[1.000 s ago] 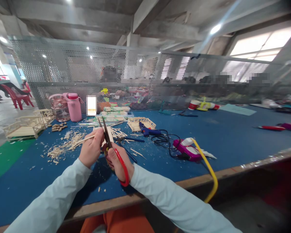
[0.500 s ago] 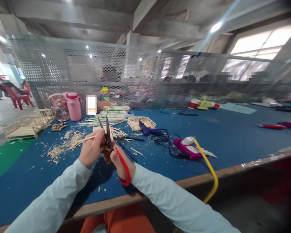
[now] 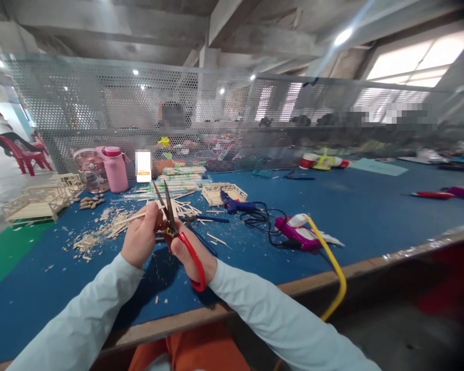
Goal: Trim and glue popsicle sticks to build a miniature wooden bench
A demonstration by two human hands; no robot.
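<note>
My right hand (image 3: 191,252) is wrapped round the red handle of a pair of scissors (image 3: 193,260), whose blades point up and away, slightly apart. Between the thumb and fingers of my left hand (image 3: 141,237) is a thin wooden stick (image 3: 137,216), one end reaching toward the blades. Whether the blades touch the stick I cannot tell. Beyond my hands lie a pile of loose sticks (image 3: 183,208) and dark-blue-handled pliers (image 3: 212,219), partly hidden. Cut scraps (image 3: 87,242) are strewn left of my left hand.
Small stick-built frames (image 3: 34,206) stand at the far left, beside peanuts (image 3: 92,202) and a pink bottle (image 3: 116,172). A stick tray (image 3: 211,196) and blue glue gun (image 3: 235,205) lie ahead. To the right are a purple power strip (image 3: 299,234) and a yellow cable (image 3: 334,268).
Both hands have shifted slightly left, with the scissors and stick still held. The blades' angle to each other looks much the same.
</note>
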